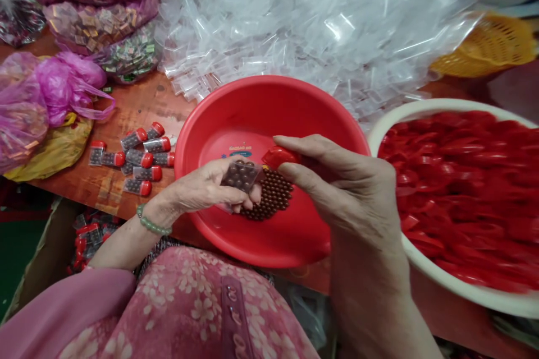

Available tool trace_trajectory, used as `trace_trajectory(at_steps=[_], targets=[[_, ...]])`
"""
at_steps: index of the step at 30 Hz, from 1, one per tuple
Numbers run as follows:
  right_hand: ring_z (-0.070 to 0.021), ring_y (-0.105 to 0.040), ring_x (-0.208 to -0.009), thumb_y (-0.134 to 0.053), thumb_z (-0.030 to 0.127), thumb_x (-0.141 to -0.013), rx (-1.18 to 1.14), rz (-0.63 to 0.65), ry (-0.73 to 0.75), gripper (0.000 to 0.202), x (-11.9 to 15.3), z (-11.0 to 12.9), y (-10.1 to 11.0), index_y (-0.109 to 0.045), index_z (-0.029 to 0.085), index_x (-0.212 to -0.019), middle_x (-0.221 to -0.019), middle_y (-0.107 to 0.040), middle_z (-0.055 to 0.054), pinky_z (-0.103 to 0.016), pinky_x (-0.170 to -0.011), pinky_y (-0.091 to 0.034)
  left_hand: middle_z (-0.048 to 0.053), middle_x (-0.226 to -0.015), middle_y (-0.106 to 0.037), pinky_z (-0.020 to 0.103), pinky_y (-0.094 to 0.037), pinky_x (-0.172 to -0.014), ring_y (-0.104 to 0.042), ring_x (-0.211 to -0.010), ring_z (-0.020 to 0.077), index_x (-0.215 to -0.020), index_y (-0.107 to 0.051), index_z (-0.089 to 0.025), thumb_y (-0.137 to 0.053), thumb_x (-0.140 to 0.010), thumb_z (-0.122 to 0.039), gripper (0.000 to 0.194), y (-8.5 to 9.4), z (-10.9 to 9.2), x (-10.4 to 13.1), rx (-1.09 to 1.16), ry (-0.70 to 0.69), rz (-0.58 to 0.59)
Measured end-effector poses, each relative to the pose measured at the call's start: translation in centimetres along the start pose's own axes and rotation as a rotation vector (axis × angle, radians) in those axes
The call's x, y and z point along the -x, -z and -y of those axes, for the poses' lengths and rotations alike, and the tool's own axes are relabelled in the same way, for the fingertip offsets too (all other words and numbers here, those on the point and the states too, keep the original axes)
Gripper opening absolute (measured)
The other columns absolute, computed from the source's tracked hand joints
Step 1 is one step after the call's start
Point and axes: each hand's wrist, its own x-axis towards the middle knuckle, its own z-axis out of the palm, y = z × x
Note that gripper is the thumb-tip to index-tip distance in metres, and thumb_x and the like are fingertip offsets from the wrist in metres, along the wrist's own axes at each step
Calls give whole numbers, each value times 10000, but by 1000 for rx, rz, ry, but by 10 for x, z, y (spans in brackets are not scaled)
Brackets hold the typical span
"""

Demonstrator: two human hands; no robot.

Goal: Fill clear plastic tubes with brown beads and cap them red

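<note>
left hand (208, 184): snug hold on the box (245, 175), balls (239, 173) inside | right hand (357, 190): narrow thumb-and-finger pinch on a cap (279, 157), pretty near the box | both over the basin (269, 252)

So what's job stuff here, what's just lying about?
Job, apparently: clear box in left hand, red cap in right hand, brown balls, red basin, red caps in white tub, capped boxes, clear plastic pile.

Likely lying about: yellow basket, pink bags, yellow bag.

The head camera looks forward and down, close above the right hand (357, 190).
</note>
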Motion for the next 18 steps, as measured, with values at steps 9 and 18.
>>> trace_trajectory(at_steps=[9,18], targets=[[-152,-650,-771,-682,240,-861,131,223,97,259,-10,7,4,-749,297,-1105,-865,-718,-12,-317,-736,-544,45,-888,-667,240,-493,-677,-613,-726,96,-1002,-595,-143,-742,-807,-341,315,2,3,1,-80,-24,75],[-144,-637,-780,-681,247,-875,207,223,100,284,-8,6,20,-732,322,-1144,-893,-718,-4,-301,-711,-515,96,-988,-719,266,-534,-747,-664,-798,121,-1040,-650,-125,-762,-801,-339,340,1,4,0,-34,-18,20]])
